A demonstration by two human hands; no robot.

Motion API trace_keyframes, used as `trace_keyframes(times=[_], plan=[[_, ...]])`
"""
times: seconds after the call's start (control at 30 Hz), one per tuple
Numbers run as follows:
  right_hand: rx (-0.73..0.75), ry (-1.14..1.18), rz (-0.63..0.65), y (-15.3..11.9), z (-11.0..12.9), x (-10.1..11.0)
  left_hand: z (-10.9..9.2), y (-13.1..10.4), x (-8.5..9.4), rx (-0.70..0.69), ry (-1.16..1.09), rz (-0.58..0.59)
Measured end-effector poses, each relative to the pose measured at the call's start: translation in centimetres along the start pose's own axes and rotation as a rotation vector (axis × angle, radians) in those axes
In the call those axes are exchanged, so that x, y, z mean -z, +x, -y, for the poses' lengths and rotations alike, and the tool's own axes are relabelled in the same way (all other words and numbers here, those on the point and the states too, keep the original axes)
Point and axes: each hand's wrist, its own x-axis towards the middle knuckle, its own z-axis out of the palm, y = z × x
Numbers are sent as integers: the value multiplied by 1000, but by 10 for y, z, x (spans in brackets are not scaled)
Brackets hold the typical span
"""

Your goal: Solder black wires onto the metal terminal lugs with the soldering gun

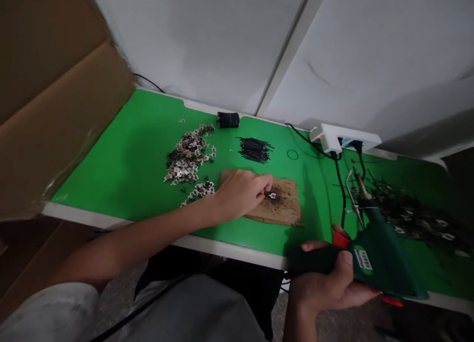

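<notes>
My left hand [242,193] is over a scorched wooden board [292,213], its fingers pinched together. At the fingertips is a small silvery metal terminal [272,195], which they appear to hold against the board. My right hand [333,282] is wrapped round a dark green soldering gun [388,255] with a red trigger. The gun's tip [357,176] and bent feed tube point away from me, to the right of the board and apart from it. A pile of similar metal terminals [187,156] lies left of the board. Beyond the board is a bunch of short black wires [255,149].
A tied black wire bundle [228,119] and a thin ring [292,154] lie farther back. A white power strip [344,137] with plugged cords stands against the wall. Wired terminals [411,213] are heaped at right. A cardboard box [66,105] is at left.
</notes>
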Motion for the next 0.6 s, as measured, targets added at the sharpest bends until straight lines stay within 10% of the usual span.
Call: trace_keyframes(times=[0.33,0.6], plan=[[141,-54,-85,-2,-9,0,-3,4,-1,-125,6,-149],[388,81,-379,11,-32,12,-65,96,-4,-351,8,-13]])
